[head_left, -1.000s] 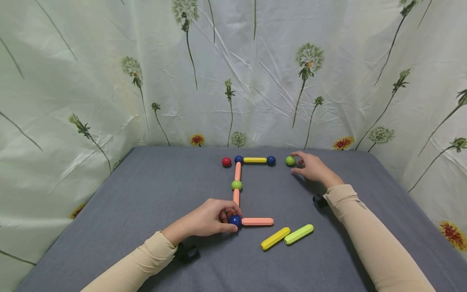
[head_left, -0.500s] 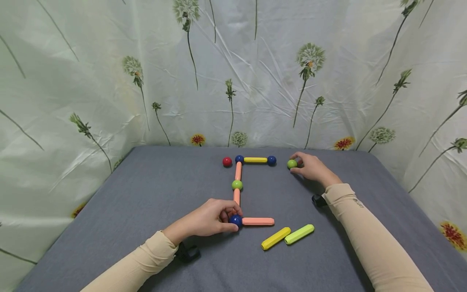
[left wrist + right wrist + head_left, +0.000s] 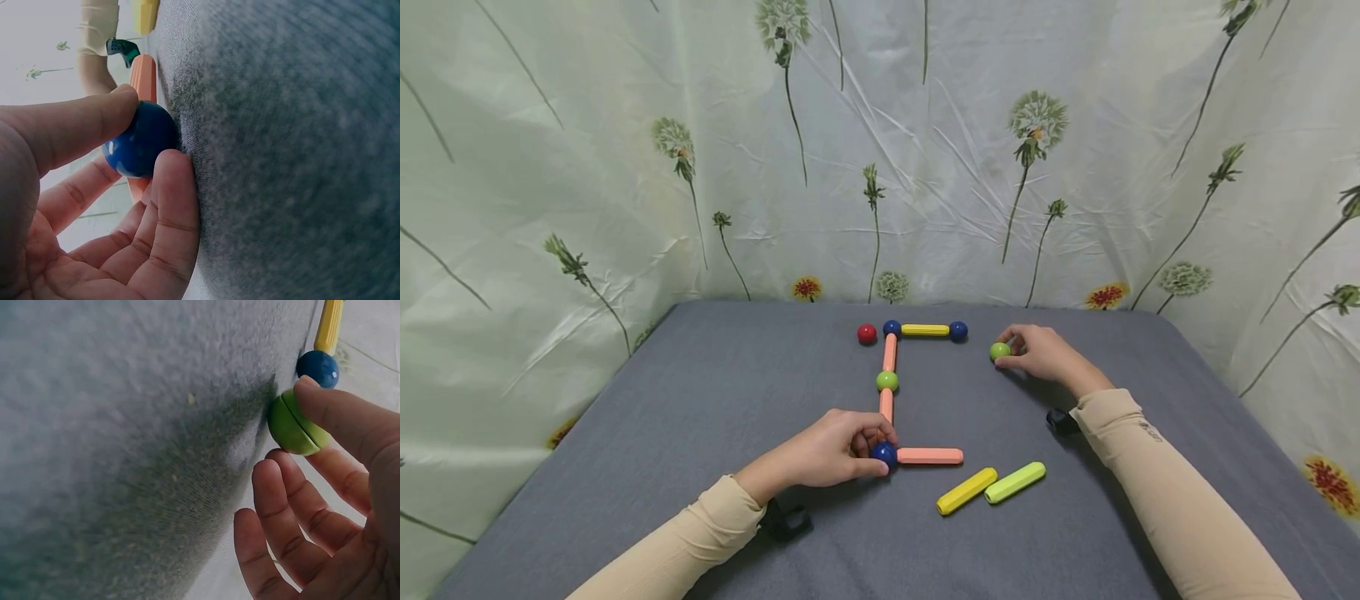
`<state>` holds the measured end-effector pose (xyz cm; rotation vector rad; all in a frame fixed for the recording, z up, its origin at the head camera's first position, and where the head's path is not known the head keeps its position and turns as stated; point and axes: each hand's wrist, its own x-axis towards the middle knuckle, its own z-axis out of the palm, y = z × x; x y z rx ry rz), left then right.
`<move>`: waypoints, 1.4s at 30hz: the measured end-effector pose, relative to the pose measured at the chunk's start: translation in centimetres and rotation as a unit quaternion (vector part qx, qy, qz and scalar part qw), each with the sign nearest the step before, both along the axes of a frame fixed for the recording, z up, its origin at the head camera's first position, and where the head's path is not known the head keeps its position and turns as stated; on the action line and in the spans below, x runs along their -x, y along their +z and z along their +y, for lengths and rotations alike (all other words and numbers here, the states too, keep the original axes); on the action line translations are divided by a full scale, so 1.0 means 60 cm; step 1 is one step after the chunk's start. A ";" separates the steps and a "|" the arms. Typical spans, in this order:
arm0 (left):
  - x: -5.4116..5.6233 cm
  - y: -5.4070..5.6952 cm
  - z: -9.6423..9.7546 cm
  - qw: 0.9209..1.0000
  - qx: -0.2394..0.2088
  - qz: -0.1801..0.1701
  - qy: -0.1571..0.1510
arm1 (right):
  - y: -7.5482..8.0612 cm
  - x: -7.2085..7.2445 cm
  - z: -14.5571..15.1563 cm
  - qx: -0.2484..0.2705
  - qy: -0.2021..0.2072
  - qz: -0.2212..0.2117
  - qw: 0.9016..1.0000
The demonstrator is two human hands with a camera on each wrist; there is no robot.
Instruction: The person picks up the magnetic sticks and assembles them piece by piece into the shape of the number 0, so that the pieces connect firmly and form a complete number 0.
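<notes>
My left hand (image 3: 831, 448) holds a blue ball (image 3: 144, 140) between thumb and fingers at the near corner of a ball-and-stick shape. From that ball a pink stick (image 3: 929, 456) runs right and another pink stick (image 3: 887, 404) runs away to a green ball (image 3: 887, 381). Beyond it, a further pink stick (image 3: 890, 352) leads to a blue ball (image 3: 892, 329), a yellow stick (image 3: 925, 330) and a second blue ball (image 3: 958, 331). With thumb and fingertips my right hand (image 3: 1043, 353) pinches a loose green ball (image 3: 297, 425), right of the shape.
A red ball (image 3: 867, 333) lies left of the far corner. Nearer me, a loose yellow stick (image 3: 967, 491) and a lime stick (image 3: 1016, 482) lie almost end to end on the grey cloth (image 3: 737, 367). A flowered curtain (image 3: 955, 167) hangs behind.
My right hand has closed its fingers on the loose green ball and brought it a little nearer to me. The left hand stays on the near blue ball.
</notes>
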<state>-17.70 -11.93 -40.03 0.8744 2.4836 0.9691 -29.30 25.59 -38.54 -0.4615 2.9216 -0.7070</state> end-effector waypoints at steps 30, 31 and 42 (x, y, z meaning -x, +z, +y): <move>-0.002 0.001 0.003 1.000 -0.014 0.004 -0.005 | 0.014 -0.108 -0.039 0.018 0.130 -0.035 0.991; -0.001 0.001 0.003 1.000 -0.014 0.004 -0.005 | 0.013 -0.112 -0.040 0.019 0.133 -0.039 0.990; -0.003 0.003 0.005 1.000 -0.011 0.007 -0.003 | 0.014 -0.152 -0.049 0.045 0.175 -0.070 0.981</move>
